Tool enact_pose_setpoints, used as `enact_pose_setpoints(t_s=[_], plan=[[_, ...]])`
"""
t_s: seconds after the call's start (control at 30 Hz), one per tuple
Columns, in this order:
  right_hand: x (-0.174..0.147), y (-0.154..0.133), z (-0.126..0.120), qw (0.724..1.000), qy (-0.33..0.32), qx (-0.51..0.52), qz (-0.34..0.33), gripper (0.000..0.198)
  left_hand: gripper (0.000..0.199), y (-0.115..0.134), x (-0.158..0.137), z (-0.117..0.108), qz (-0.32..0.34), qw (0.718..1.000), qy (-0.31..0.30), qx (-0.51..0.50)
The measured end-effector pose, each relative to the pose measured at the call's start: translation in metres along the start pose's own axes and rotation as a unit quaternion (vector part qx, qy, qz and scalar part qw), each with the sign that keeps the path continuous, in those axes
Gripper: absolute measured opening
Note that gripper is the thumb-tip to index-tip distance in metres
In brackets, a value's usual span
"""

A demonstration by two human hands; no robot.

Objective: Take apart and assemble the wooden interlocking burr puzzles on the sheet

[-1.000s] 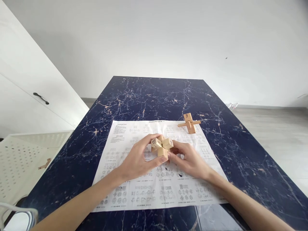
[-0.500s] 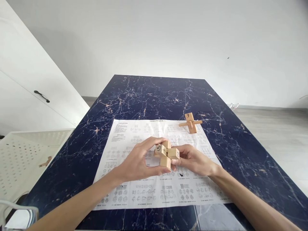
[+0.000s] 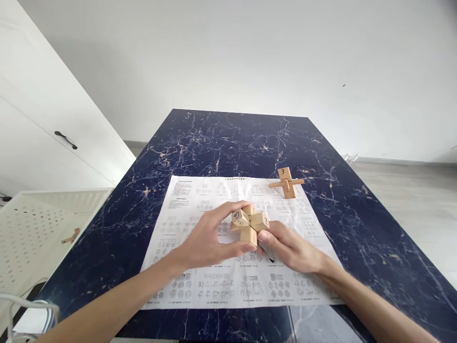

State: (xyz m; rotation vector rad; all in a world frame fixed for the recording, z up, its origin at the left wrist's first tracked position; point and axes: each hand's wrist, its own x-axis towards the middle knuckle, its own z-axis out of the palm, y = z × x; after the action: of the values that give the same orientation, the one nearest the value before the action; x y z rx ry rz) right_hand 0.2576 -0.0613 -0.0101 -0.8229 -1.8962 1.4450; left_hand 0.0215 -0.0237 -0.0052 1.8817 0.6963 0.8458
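Above a printed instruction sheet point(image 3: 200, 247), my left hand point(image 3: 210, 236) grips a wooden burr puzzle point(image 3: 249, 233) made of interlocking pale blocks. Its fingers lie over the top and the thumb presses the lower block. My right hand point(image 3: 285, 243) holds the same puzzle from the right, thumb against its lower right side and the other fingers partly hidden behind. Handwritten marks show on several block ends, one like a 6 and one like a 2. A second wooden puzzle point(image 3: 288, 190), three crossed pieces with a mark like a 3, stands at the sheet's upper right corner.
The sheet lies on a dark blue marbled table point(image 3: 228, 138). At the left, a white perforated basket point(image 3: 35, 224) holds a small wooden piece point(image 3: 71, 236). A white cabinet with a black handle point(image 3: 66, 140) stands behind it. Cables point(image 3: 32, 305) loop at the lower left.
The puzzle in my hands has turned slightly, its blocks now sitting more at an angle. My right thumb has moved up into view on its side. The camera view has shifted a little.
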Motion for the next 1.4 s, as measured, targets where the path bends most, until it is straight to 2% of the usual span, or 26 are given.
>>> enact_pose_setpoints(t_s=[0.07, 0.13, 0.23, 0.3, 0.33, 0.5, 0.63, 0.8, 1.03, 1.13, 1.27, 1.4], plan=[[-0.001, -0.001, 0.0, 0.999, -0.018, 0.032, 0.013, 0.052, 0.069, -0.001, 0.0, -0.001, 0.007, 1.0, -0.01, -0.018], [-0.001, -0.001, 0.001, 0.992, -0.056, 0.109, 0.036, 0.054, 0.069, -0.002, 0.0, -0.001, 0.018, 0.999, -0.022, -0.039], [-0.001, 0.004, 0.003, 0.949, -0.131, 0.278, 0.065, 0.055, 0.073, -0.004, 0.0, 0.0, 0.045, 0.996, -0.036, -0.062], [0.0, 0.008, 0.004, 0.927, -0.143, 0.342, 0.064, 0.054, 0.075, -0.004, 0.001, 0.0, 0.067, 0.995, -0.034, -0.059], [0.001, 0.009, 0.004, 0.926, -0.134, 0.349, 0.06, 0.052, 0.075, -0.005, 0.001, 0.001, 0.078, 0.995, -0.029, -0.051], [0.004, 0.01, -0.001, 0.943, -0.061, 0.326, 0.035, 0.036, 0.081, -0.004, 0.003, 0.002, 0.12, 0.993, -0.005, 0.0], [0.003, 0.01, -0.003, 0.951, -0.044, 0.305, 0.024, 0.032, 0.081, -0.002, 0.004, 0.002, 0.129, 0.991, -0.005, 0.018], [0.004, 0.009, -0.003, 0.967, -0.018, 0.252, 0.033, 0.037, 0.083, -0.002, 0.003, 0.002, 0.151, 0.988, 0.006, 0.037], [0.004, 0.003, -0.007, 0.986, -0.012, 0.166, 0.021, 0.028, 0.089, -0.002, 0.004, 0.002, 0.184, 0.981, 0.005, 0.064], [0.003, 0.003, -0.005, 0.99, 0.021, 0.137, 0.013, 0.029, 0.091, -0.001, 0.004, 0.001, 0.146, 0.986, 0.009, 0.074], [0.003, 0.008, 0.002, 0.992, 0.106, 0.059, 0.01, 0.028, 0.096, 0.001, 0.005, 0.0, 0.046, 0.996, 0.042, 0.063], [0.004, 0.014, 0.007, 0.987, 0.158, 0.003, 0.015, 0.031, 0.07, 0.005, 0.006, 0.0, -0.007, 0.995, 0.064, 0.074]])
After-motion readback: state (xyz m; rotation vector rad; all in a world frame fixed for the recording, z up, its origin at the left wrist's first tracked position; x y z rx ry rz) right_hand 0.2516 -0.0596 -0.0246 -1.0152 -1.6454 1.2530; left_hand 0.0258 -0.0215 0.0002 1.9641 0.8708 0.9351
